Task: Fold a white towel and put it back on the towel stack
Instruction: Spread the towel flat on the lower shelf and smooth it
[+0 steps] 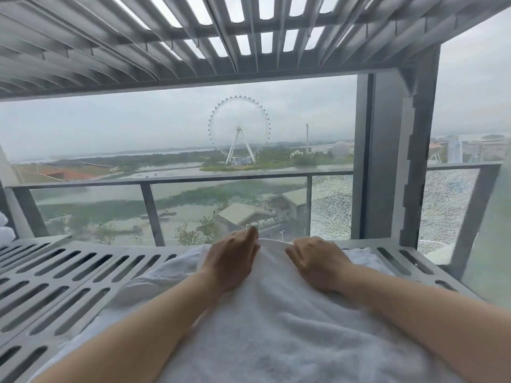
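Note:
A white towel lies spread over a grey slotted metal shelf, running from the bottom of the view to the shelf's far edge. My left hand rests on the towel's far end, fingers together and pointing away, its fingertips at the towel's far edge. Just to the right, my right hand presses on the towel with its fingers bent over the cloth. Whether either hand pinches the cloth is hidden under the fingers. A bit of stacked white towels shows at the far left edge.
A second slotted shelf hangs overhead. Beyond the shelf's far edge stands a glass balcony railing and a grey post at the right. Bare slotted surface lies left of the towel.

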Motion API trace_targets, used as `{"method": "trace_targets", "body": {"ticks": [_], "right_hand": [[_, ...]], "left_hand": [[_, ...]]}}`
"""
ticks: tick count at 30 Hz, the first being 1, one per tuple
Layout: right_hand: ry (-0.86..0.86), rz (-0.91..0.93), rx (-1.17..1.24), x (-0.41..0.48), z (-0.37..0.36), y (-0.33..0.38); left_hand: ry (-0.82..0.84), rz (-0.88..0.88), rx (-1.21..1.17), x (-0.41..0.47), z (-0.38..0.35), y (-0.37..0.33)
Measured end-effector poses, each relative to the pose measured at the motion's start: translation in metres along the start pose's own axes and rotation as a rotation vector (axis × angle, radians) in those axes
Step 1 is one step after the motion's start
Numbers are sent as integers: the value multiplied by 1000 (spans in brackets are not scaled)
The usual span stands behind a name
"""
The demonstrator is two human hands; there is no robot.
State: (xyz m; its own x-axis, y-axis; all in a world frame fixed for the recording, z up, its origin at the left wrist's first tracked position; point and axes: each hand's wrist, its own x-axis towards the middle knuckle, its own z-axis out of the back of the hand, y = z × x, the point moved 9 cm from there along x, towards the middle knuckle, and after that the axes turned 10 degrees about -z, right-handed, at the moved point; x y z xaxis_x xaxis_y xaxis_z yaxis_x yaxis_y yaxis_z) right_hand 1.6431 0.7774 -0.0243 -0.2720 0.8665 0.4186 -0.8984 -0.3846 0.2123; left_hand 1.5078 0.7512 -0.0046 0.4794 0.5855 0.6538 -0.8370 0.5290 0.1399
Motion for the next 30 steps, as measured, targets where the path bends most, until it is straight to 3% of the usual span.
{"method": "trace_targets", "body": {"ticks": [4, 9, 12, 15, 21, 30], "right_hand": [[-76, 133, -156, 32, 40, 0], [-90, 85, -243, 47, 13, -10], [-30, -105, 18, 41, -20, -34], [2, -116, 69, 43, -23, -45], [170, -10, 69, 32, -30, -38], [188, 41, 76, 25, -26, -32]], "left_hand": [[49, -14, 45, 24, 8, 9], [464, 68, 269, 30, -48, 13], [375, 196, -62, 19, -73, 10], [366, 197, -260, 13, -76, 12], [336, 219, -262, 11, -66, 8], [326, 240, -250, 3, -55, 0]]}}
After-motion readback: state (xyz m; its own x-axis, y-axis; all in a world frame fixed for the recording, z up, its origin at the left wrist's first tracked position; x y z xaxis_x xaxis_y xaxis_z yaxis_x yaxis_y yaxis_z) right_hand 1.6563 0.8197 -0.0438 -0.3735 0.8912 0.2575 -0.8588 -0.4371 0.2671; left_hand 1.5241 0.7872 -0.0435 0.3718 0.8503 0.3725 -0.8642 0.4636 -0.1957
